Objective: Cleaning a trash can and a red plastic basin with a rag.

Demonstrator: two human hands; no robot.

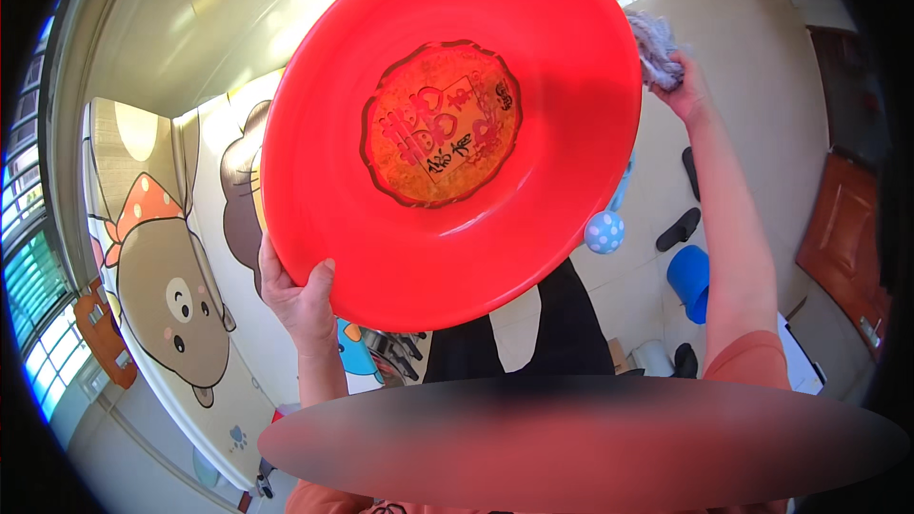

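A large red plastic basin (571, 135) is held up and tilted, its inside facing me. A round orange-gold print with writing decorates its bottom. My left hand (303, 300) grips the rim at the lower left, thumb on the inner side. Bunched in my right hand (682, 89) is a grey-purple cloth (653, 50), at the basin's right outer edge. Whether the cloth presses on the rim or sits just behind it, I cannot tell. The basin hides much of what lies behind it.
Cartoon-painted panels (178, 285) stand at the left, near a barred window (28, 185). On the tiled floor to the right are a blue bucket (687, 282) and dark slippers (678, 228). A blue polka-dot ball-shaped object (604, 232) shows beside the basin. A brown wooden door (846, 243) is at far right.
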